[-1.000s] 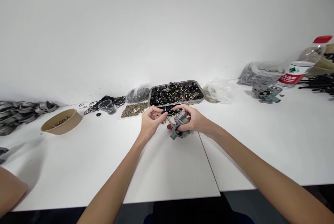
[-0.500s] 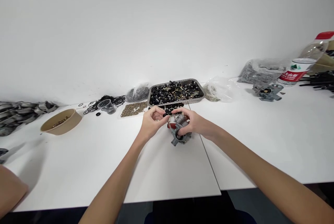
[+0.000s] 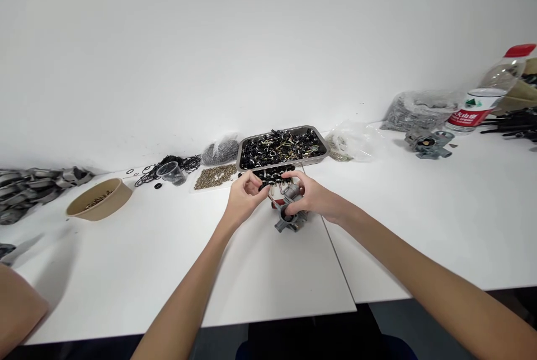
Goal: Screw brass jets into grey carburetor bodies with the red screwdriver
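Observation:
My right hand (image 3: pixel 309 199) is closed around a grey metal carburetor (image 3: pixel 283 225), which is held low over the white table; its thumb lies at the round opening and its index finger arches over the top. My left hand (image 3: pixel 244 197) pinches a small black-capped part with a thin copper-coloured stem (image 3: pixel 263 186), just left of the carburetor. The stem slants down toward the carburetor body; its tip is too small to make out. Something red (image 3: pixel 277 203) shows behind the carburetor. Several similar black-capped parts (image 3: pixel 276 174) stand just beyond my fingers.
A metal tray (image 3: pixel 312 162) heaped with black-capped parts lies against the wall. Left of it are small brass pieces (image 3: pixel 215 176), a plastic cup (image 3: pixel 173 174), black rings and a tan bowl (image 3: pixel 119 200). Another carburetor (image 3: pixel 428 145) and a bottle (image 3: pixel 472 114) stand right. Someone's arm (image 3: pixel 19 307) shows lower left.
My right index finger has come away from the black cap it was touching. The left hand has drawn slightly left with the part. The carburetor has stayed nearly in place.

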A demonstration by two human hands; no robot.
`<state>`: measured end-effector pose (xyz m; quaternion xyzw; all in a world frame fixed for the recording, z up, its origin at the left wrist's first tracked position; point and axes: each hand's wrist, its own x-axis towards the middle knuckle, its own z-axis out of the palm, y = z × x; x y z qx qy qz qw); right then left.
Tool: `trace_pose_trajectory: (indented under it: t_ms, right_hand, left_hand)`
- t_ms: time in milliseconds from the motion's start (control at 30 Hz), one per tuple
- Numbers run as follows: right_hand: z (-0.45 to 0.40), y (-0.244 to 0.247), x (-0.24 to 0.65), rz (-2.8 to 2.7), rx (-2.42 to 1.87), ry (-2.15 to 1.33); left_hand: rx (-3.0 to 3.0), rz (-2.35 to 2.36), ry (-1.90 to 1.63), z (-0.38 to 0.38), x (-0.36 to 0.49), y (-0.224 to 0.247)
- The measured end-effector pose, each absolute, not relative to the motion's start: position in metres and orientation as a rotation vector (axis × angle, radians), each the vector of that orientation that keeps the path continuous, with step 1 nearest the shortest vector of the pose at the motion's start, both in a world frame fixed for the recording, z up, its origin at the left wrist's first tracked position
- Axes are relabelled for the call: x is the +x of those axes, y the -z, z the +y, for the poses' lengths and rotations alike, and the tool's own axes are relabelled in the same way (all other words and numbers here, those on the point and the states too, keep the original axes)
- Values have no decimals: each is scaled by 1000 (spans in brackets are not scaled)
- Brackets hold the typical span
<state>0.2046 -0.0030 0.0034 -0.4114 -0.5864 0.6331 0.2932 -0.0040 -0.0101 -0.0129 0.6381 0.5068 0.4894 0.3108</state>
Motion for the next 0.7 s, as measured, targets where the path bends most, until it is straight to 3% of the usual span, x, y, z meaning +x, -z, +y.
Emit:
trace_pose_trajectory:
  t_ms: [700]
  right_hand:
    - [6,4,208,-1534,-1084,-1610]
  left_hand:
    - [1582,1012,-1025,-18,0,1]
